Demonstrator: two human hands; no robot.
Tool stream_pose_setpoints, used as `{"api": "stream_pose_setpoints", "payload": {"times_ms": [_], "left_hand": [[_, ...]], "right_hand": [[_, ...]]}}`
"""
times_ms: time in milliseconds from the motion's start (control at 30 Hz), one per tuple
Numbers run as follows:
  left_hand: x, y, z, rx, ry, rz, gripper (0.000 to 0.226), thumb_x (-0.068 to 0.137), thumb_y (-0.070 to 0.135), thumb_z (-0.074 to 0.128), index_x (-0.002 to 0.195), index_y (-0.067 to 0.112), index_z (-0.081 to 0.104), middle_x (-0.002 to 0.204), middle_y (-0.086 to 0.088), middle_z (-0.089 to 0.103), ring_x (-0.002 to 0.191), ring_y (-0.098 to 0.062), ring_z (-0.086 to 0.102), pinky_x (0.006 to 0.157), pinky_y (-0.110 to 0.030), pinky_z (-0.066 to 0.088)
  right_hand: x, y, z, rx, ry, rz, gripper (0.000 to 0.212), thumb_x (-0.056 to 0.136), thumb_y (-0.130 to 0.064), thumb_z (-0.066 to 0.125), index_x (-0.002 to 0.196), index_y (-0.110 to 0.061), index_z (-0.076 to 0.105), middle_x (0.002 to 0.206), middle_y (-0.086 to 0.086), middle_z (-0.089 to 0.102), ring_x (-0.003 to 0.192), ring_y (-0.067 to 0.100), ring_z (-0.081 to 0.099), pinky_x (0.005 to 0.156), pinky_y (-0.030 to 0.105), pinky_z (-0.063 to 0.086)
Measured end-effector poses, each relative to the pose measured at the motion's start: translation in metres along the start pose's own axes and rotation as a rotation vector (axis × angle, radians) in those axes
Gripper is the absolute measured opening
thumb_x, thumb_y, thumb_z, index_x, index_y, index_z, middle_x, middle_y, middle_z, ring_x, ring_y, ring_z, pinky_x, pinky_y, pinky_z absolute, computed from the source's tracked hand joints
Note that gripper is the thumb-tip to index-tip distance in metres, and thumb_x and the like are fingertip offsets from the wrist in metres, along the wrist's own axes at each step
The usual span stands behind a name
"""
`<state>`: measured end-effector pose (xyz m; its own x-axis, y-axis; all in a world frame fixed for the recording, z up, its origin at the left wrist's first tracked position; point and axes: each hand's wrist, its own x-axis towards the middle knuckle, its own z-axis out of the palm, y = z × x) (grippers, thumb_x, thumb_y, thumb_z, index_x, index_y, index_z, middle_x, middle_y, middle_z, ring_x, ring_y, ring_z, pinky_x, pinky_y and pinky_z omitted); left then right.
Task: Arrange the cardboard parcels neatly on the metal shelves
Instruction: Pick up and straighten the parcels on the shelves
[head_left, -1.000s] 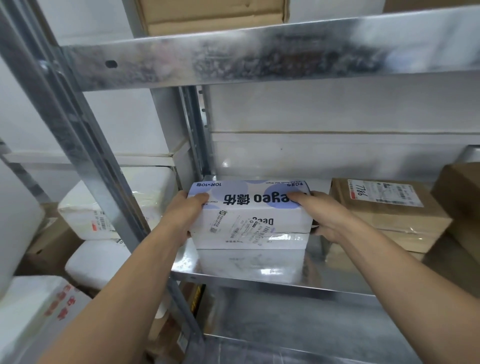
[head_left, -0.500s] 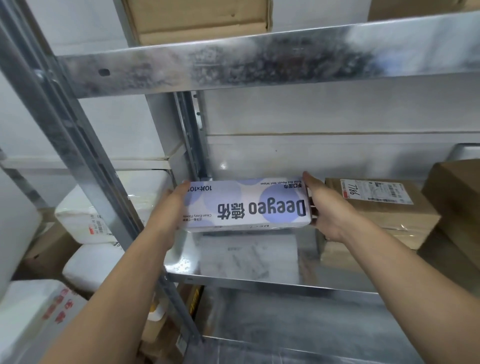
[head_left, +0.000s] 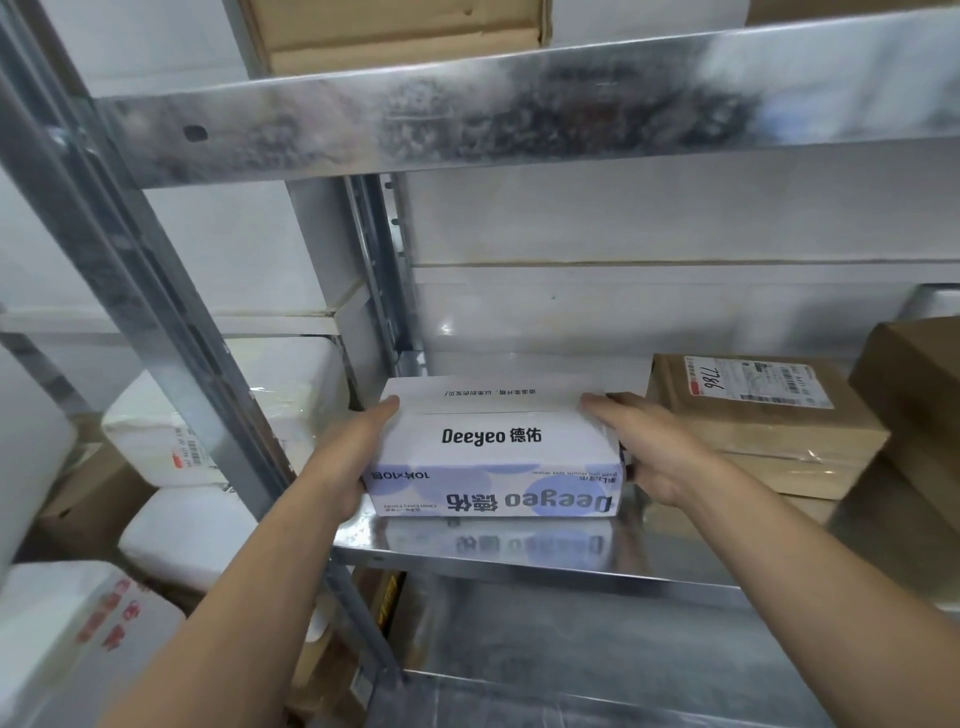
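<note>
Box (head_left: 493, 457) tipped flat on shelf (head_left: 519, 567), long axis left-right

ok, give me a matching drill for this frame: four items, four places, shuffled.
Items:
1 wipes box
2 labelled brown parcel
3 white packages
4 cardboard box

Places:
a on the top shelf
b held between left hand and right hand
c left of the upright post
d right of the right hand

Pairs: 1-b, 2-d, 3-c, 4-a
</note>
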<state>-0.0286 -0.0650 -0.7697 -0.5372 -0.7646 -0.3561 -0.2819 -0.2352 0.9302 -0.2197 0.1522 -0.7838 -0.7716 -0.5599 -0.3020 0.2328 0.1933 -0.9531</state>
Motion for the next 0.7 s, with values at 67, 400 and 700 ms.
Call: {"api": "stream_pose_setpoints", "payload": {"times_ms": [67, 400, 700], "left_hand": [[0.004, -0.002, 0.002, 0.059, 0.005, 0.017, 0.029, 0.097, 0.034, 0.065, 0.116, 0.012, 0.066, 0.107, -0.014, 0.075, 0.092, -0.033, 0.071, 0.064, -0.038, 0.058], [0.019, -0.008, 0.013, 0.188, 0.076, 0.06, 0.027, 0.096, 0.026, 0.067, 0.114, 0.011, 0.053, 0.108, -0.012, 0.068, 0.089, -0.029, 0.068, 0.068, -0.037, 0.055], [0.029, -0.008, 0.018, 0.225, 0.112, 0.04, 0.028, 0.097, 0.02, 0.066, 0.118, 0.008, 0.052, 0.107, -0.014, 0.067, 0.082, -0.03, 0.067, 0.059, -0.035, 0.053]], "right_hand": [[0.001, 0.005, 0.003, -0.017, 0.015, -0.001, 0.05, 0.088, -0.033, 0.076, 0.132, -0.015, 0.059, 0.118, 0.011, 0.071, 0.106, 0.027, 0.067, 0.09, 0.041, 0.054], [0.017, 0.015, 0.011, -0.191, 0.093, -0.032, 0.058, 0.09, -0.043, 0.075, 0.131, -0.008, 0.055, 0.121, 0.004, 0.067, 0.112, 0.025, 0.064, 0.093, 0.034, 0.051], [0.028, 0.017, 0.017, -0.315, 0.165, -0.05, 0.039, 0.09, -0.036, 0.071, 0.117, -0.01, 0.058, 0.104, 0.001, 0.069, 0.097, 0.023, 0.067, 0.083, 0.033, 0.053]]}}
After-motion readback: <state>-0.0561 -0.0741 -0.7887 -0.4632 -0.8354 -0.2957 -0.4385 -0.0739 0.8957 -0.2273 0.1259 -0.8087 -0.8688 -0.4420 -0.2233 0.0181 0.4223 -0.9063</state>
